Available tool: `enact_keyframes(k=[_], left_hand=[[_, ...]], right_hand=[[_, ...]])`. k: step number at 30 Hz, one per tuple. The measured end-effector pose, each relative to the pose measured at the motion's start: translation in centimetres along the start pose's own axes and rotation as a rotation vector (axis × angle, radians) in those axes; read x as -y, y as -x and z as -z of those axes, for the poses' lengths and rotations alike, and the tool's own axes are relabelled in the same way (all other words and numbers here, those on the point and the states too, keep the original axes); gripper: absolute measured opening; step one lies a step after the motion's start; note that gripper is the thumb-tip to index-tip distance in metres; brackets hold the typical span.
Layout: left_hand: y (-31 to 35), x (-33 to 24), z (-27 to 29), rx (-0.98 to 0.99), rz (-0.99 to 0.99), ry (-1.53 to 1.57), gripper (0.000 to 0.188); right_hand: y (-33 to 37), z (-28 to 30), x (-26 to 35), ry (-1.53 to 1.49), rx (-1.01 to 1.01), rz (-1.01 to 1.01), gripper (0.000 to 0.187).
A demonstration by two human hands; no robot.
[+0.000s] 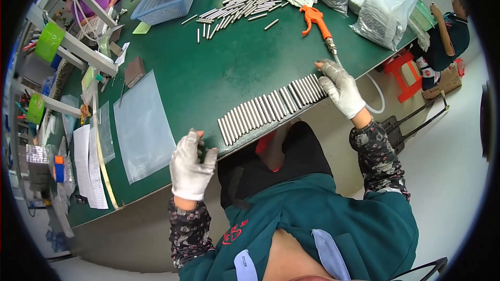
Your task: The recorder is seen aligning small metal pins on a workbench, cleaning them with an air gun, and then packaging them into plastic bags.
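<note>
On the left of the green tabletop (208, 80), papers (83, 161) and a clear plastic sheet (143, 130) lie flat, with a brown block (134, 71) just beyond the sheet's far end. A blue basket (169, 14) stands at the far side.

The left hand (191, 170), in a pale glove, hangs by the near edge, just beside the row's left end. Its fingers are released and half curled, thumb apart, and nothing shows between them.

The row of metal rods (265, 110) lies along the near edge, side by side, with slight gaps here and there. Pressing lightly and evenly from both ends would probably close these best while keeping the rods parallel; since they are round and near the edge, a hard or slanted push could make some roll or ride up. Flat fingers seem better than a pinch.

Beyond it, loose rods (242, 11) are heaped at odd angles, well apart from the row.

The gloved right hand (341, 87) is at the row's right end, fingers unclenched and grasping nothing visible; whether they touch the last rod I cannot tell. Farther off are an orange air gun (316, 20) and filled plastic bags (383, 21).
</note>
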State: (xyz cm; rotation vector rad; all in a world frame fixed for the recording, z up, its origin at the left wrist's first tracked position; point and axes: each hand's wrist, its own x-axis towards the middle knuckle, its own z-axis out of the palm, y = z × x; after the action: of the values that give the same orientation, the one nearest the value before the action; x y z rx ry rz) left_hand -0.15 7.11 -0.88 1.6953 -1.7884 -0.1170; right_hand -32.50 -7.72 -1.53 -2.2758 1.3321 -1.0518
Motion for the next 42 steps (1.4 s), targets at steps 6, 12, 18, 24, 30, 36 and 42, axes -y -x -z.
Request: enact_keyframes(k=[6, 12, 18, 24, 30, 36, 42], left_hand=[[-2.0, -1.1, -1.2, 0.19, -0.004, -0.066, 0.057], [-2.5, -0.3, -1.9, 0.247, -0.234, -0.078, 0.09], [-3.9, -0.9, -2.8, 0.303, -0.177, 0.022, 0.071], [-5.0, -1.6, -4.0, 0.371, -0.159, 0.026, 0.072], [-6.4, -3.5, -7.1, 0.367, -0.131, 0.239, 0.076], [-5.1, -3.8, -5.7, 0.314, -0.046, 0.496, 0.058], [0.1, -4.0, -5.2, 0.023, 0.103, 0.622, 0.044]], right_hand=[[-1.0, -0.5, -1.2, -0.011, 0.123, 0.177, 0.033], [-1.8, -1.4, -1.0, 0.024, 0.346, 0.285, 0.059], [-1.7, -3.5, 1.5, -0.019, 0.35, 0.335, 0.05], [-1.8, -5.4, 4.3, -0.154, 0.357, 0.331, 0.044], [-2.0, -7.2, 7.0, -0.264, 0.35, 0.273, 0.053], [-2.4, -7.3, 7.7, -0.18, 0.35, 0.256, 0.034], [-2.3, -7.6, 7.6, -0.07, 0.296, 0.372, 0.032]])
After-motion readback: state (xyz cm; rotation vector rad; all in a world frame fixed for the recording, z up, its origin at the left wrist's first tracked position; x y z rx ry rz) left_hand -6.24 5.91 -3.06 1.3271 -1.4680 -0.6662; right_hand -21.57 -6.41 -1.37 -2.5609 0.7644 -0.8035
